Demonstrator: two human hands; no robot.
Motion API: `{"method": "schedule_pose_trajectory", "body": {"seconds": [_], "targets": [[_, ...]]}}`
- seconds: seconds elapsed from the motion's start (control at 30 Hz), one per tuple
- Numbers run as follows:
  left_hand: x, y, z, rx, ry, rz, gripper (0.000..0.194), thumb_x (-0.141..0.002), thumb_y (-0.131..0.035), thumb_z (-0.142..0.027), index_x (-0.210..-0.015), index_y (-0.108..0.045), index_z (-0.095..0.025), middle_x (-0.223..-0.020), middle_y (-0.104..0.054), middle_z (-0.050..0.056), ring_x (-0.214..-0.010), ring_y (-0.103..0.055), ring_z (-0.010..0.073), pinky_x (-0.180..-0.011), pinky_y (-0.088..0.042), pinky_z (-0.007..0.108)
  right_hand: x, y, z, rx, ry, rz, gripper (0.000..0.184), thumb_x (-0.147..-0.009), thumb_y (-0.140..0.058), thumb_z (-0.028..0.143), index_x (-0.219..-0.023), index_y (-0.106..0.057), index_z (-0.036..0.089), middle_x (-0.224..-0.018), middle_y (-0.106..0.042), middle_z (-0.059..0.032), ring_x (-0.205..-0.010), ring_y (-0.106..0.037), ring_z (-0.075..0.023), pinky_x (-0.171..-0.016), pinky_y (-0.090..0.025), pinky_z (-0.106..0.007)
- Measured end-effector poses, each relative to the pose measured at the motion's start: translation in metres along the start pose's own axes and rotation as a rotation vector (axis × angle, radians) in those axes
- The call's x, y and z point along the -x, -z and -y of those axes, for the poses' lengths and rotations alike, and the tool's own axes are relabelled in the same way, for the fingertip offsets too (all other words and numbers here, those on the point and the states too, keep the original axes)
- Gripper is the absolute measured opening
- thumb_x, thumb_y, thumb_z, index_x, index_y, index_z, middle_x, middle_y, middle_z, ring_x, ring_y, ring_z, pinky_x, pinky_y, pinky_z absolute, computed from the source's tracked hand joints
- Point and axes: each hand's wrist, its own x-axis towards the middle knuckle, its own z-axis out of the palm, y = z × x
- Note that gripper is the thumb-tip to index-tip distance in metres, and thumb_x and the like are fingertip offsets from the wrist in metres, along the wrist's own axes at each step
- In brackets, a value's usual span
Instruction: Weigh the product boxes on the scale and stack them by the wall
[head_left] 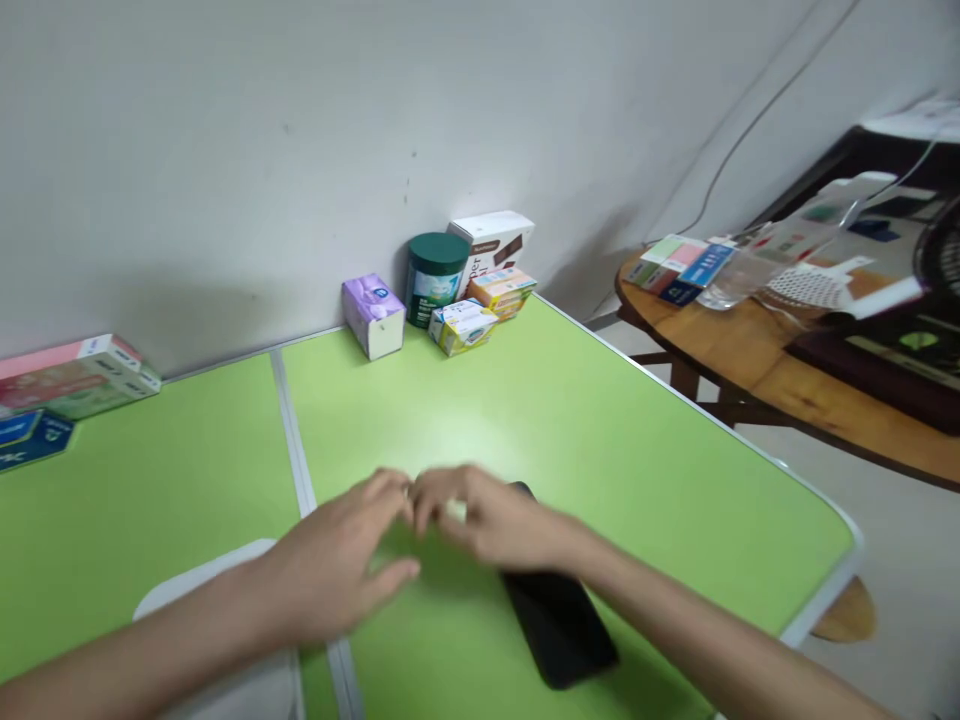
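My left hand is above the green table near its grey seam, with the fingers bent forward and the thumb apart. My right hand meets it at the fingertips, its fingers curled down and a gap showing between thumb and fingers. I see nothing held in either hand, though motion blurs the fingertips. Beneath my right wrist lies a black smartphone, partly covered by the hand. A white flat object with rounded corners rests under my left forearm, which hides much of it.
Along the wall stand a purple tissue pack, a green-lidded tub, a white box and two small cartons. Pink and blue boxes are at the left. Beyond the table's right edge, a wooden table carries assorted items.
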Motion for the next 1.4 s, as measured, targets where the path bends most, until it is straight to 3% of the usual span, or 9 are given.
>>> {"method": "schedule_pose_trajectory", "body": {"seconds": [0.13,0.2,0.37,0.53,0.63,0.77,1.0,1.17,1.4], "targets": [[-0.103,0.016,0.013,0.348,0.003,-0.223,0.06,-0.085,-0.051,-0.033,-0.14,-0.032,-0.017,-0.145,-0.04,0.015,-0.13,-0.043,0.0269,-0.106,-0.035,0.044,-0.024,0.088,-0.091,-0.107,-0.305,-0.826,0.042,-0.064,-0.047,0.008,-0.101,-0.065,0.019,-0.103,-0.068,-0.008,-0.101,-0.062,-0.0231,-0.094,-0.045,-0.045],[-0.158,0.019,0.019,0.502,0.028,-0.33,0.069,-0.082,-0.051,-0.02,-0.145,-0.023,-0.013,-0.152,-0.028,0.017,-0.139,-0.03,0.0258,-0.111,-0.03,0.041,-0.04,0.121,-0.127,-0.142,-0.341,-1.057,0.054,-0.058,-0.048,0.008,-0.109,-0.061,0.018,-0.115,-0.064,-0.0098,-0.113,-0.056,-0.0267,-0.1,-0.041,-0.049],[-0.249,0.013,0.024,0.753,0.099,-0.466,0.087,-0.069,-0.054,-0.001,-0.147,-0.017,-0.011,-0.155,-0.022,0.016,-0.143,-0.02,0.0266,-0.115,-0.022,0.04,-0.069,0.147,-0.168,-0.194,-0.296,-1.104,0.067,-0.053,-0.048,0.009,-0.12,-0.052,0.015,-0.127,-0.058,-0.011,-0.119,-0.053,-0.0262,-0.103,-0.039,-0.045],[-0.258,0.0,0.037,0.769,0.058,-0.55,0.088,-0.067,-0.059,-0.003,-0.146,-0.022,-0.017,-0.145,-0.041,0.013,-0.131,-0.042,0.0255,-0.108,-0.035,0.038,-0.054,0.129,-0.163,-0.075,-0.377,-1.038,0.068,-0.057,-0.056,0.015,-0.125,-0.049,0.01,-0.11,-0.063,-0.0122,-0.099,-0.061,-0.0248,-0.09,-0.049,-0.042],[-0.231,-0.002,0.053,0.666,0.074,-0.567,0.084,-0.066,-0.065,-0.008,-0.142,-0.03,-0.016,-0.128,-0.052,0.014,-0.107,-0.057,0.0237,-0.095,-0.046,0.039,-0.034,0.116,-0.146,0.012,-0.387,-0.818,0.056,-0.057,-0.063,0.017,-0.113,-0.056,0.016,-0.095,-0.066,-0.0056,-0.086,-0.061,-0.0211,-0.082,-0.051,-0.038],[-0.163,0.007,0.064,0.355,0.023,-0.467,0.042,-0.066,-0.067,-0.013,-0.107,-0.061,-0.015,-0.1,-0.058,0.008,-0.084,-0.058,0.02,-0.081,-0.051,0.037,-0.018,0.085,-0.104,0.0,-0.37,-0.558,0.035,-0.06,-0.065,0.018,-0.095,-0.059,0.017,-0.083,-0.063,-0.0019,-0.076,-0.059,-0.0167,-0.073,-0.05,-0.032],[0.023,0.023,0.064,0.098,0.012,-0.355,0.03,-0.077,-0.055,-0.021,-0.107,-0.056,-0.02,-0.103,-0.058,0.004,-0.09,-0.057,0.0177,-0.079,-0.05,0.033,-0.02,-0.009,0.006,-0.034,-0.206,-0.265,0.027,-0.072,-0.068,0.023,-0.096,-0.057,0.018,-0.094,-0.053,-0.0032,-0.075,-0.056,-0.0129,-0.069,-0.05,-0.029],[0.138,0.004,0.086,0.078,0.11,-0.37,0.032,-0.077,-0.054,-0.017,-0.108,-0.054,-0.022,-0.107,-0.059,0.003,-0.1,-0.057,0.0181,-0.085,-0.049,0.032,-0.039,-0.09,0.056,-0.043,-0.139,-0.035,0.026,-0.073,-0.067,0.016,-0.095,-0.054,0.019,-0.088,-0.055,-0.0014,-0.073,-0.053,-0.0131,-0.066,-0.047,-0.028],[0.195,-0.042,0.126,0.21,0.254,-0.434,0.07,-0.079,-0.057,-0.024,-0.142,-0.026,-0.027,-0.143,-0.039,0.009,-0.128,-0.045,0.0245,-0.108,-0.038,0.044,-0.053,-0.14,0.07,0.109,-0.218,0.13,0.045,-0.075,-0.066,0.021,-0.115,-0.045,0.02,-0.1,-0.054,-0.0049,-0.081,-0.056,-0.0164,-0.071,-0.049,-0.032]]}}
